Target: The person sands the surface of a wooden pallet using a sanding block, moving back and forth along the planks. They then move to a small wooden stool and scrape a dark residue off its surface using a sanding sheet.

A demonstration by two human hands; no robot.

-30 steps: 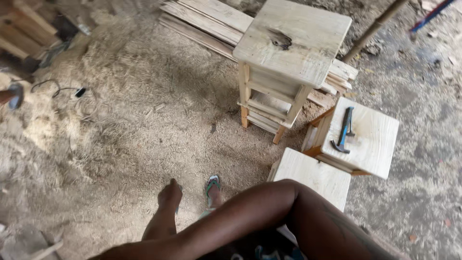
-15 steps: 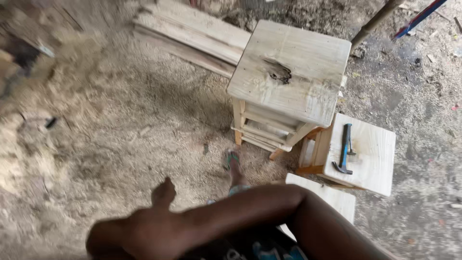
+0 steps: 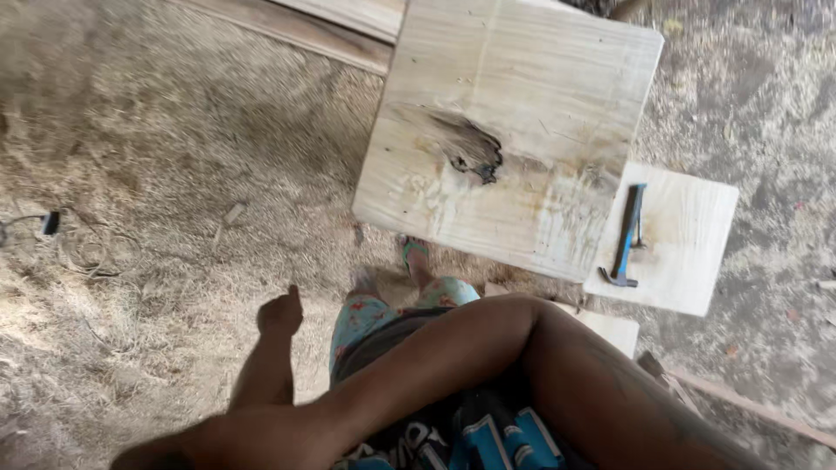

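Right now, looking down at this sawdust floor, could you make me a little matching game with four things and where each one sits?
Things:
1. hammer
2. tall stool
3. cable
4. left hand

Places:
A. far left on the sawdust
B. lying on the low stool at the right
C. closed and empty, hanging over the floor
D. in the middle, with a dark knot in its top

Pairs: 1-B, 2-D, 3-A, 4-C
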